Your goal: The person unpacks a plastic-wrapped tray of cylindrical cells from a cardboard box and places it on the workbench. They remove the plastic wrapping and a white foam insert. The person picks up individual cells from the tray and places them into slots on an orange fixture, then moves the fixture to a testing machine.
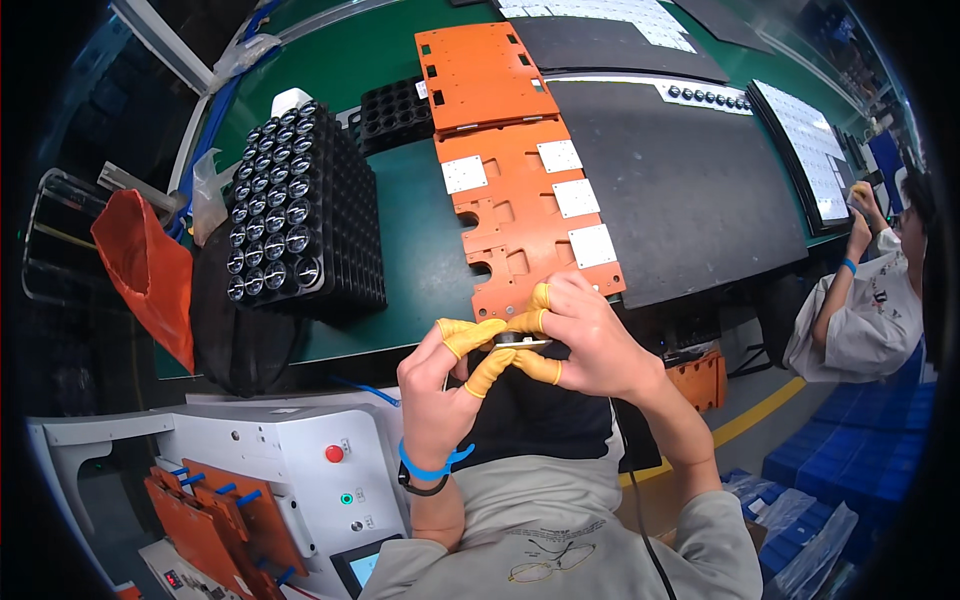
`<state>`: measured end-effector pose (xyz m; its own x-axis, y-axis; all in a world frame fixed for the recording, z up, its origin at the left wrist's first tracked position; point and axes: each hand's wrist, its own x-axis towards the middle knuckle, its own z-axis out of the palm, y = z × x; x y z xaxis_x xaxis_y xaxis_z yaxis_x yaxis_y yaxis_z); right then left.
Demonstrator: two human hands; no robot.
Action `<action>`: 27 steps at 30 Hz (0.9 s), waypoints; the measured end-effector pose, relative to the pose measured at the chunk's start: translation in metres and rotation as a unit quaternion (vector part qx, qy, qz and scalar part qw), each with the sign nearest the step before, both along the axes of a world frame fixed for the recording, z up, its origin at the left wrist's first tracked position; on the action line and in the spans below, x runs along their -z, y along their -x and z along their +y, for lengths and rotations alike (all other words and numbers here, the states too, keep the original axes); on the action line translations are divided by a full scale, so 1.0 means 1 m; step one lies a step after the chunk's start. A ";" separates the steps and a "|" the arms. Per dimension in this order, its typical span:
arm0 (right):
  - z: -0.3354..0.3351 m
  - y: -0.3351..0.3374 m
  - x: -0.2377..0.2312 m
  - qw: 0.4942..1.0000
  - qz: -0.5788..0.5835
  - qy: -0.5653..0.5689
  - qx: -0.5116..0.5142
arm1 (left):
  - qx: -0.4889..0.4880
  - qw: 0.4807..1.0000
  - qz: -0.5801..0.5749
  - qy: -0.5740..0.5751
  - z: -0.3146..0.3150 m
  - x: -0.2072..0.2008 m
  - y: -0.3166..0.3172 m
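Between my two hands, just in front of the near edge of the orange fixture, is a small white plate with a round black part (510, 338) on top, seen nearly edge-on. My left hand (437, 385), with yellow finger cots and a blue wrist strap, pinches its left side. The right hand (600, 345), also in yellow finger cots, grips the right side. Beyond them lies the hinged orange fixture (520, 215), unfolded flat, with several white square plates (575, 198) set in it. Fingers partly hide the held part.
Left of the fixture stands a tall stack of black trays (345, 220) with clear lenses on top. A black mat (680, 190) lies right of it, with a strip of black parts (710, 96) behind. A machine with a red button (334, 454) is lower left. Another person (865, 300) works at right.
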<state>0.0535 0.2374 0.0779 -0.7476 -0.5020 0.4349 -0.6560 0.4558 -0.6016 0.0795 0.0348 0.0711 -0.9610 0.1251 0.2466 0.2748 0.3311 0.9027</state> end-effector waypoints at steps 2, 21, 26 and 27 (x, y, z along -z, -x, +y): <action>0.001 0.002 0.005 0.999 -0.019 0.009 0.027 | -0.017 1.000 0.016 -0.005 0.005 -0.001 0.005; 0.001 0.012 0.039 0.996 0.009 0.026 0.084 | -0.229 0.939 -0.056 0.249 0.032 0.003 0.097; 0.002 0.012 0.039 0.996 0.012 0.021 0.085 | -0.208 0.941 -0.068 0.257 0.028 0.005 0.106; 0.002 0.012 0.039 0.996 0.015 0.019 0.086 | -0.199 0.944 -0.076 0.253 0.027 0.004 0.108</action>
